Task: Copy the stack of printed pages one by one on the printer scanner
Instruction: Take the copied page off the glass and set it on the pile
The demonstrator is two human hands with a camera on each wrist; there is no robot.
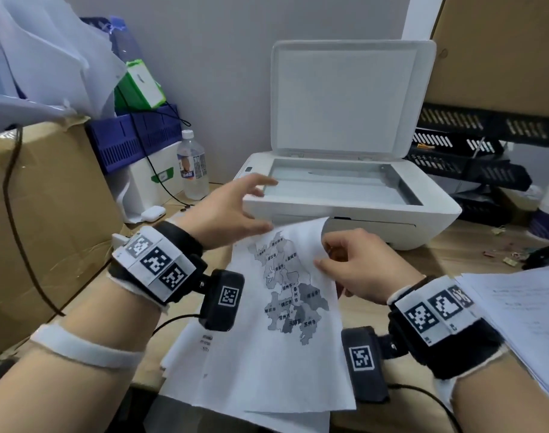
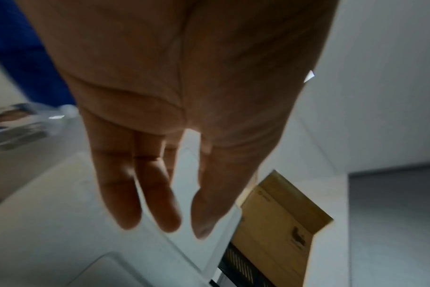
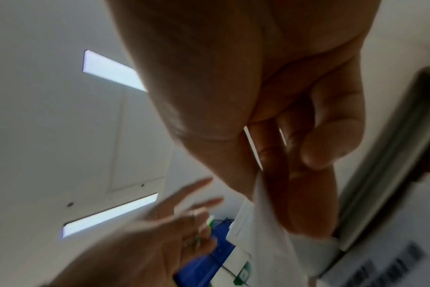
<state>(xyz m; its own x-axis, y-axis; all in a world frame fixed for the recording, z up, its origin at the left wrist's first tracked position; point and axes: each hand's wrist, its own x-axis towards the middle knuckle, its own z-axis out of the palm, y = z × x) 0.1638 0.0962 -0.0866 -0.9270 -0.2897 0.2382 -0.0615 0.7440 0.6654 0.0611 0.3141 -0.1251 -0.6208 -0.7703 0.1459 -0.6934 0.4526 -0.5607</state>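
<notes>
A white printer [image 1: 345, 210] stands at the back of the desk with its scanner lid [image 1: 348, 98] raised and the glass [image 1: 338, 185] bare. In front of it lies a small stack of pages [image 1: 204, 367]; the top page [image 1: 285, 307] shows a grey map. My right hand [image 1: 351, 264] pinches that map page at its right edge and lifts it, curling the top corner. My left hand [image 1: 232, 210] hovers open above the printer's front left corner, fingers spread and holding nothing. In the left wrist view the straight fingers [image 2: 160, 194] hang over the printer top [image 2: 49, 233].
A cardboard box [image 1: 48, 220] fills the left side, with a blue crate [image 1: 132, 135], a water bottle [image 1: 190, 165] and a white earbud case [image 1: 153, 213] beside it. Black paper trays [image 1: 473, 157] stand right of the printer. Another pile of paper [image 1: 523, 317] lies at the right edge.
</notes>
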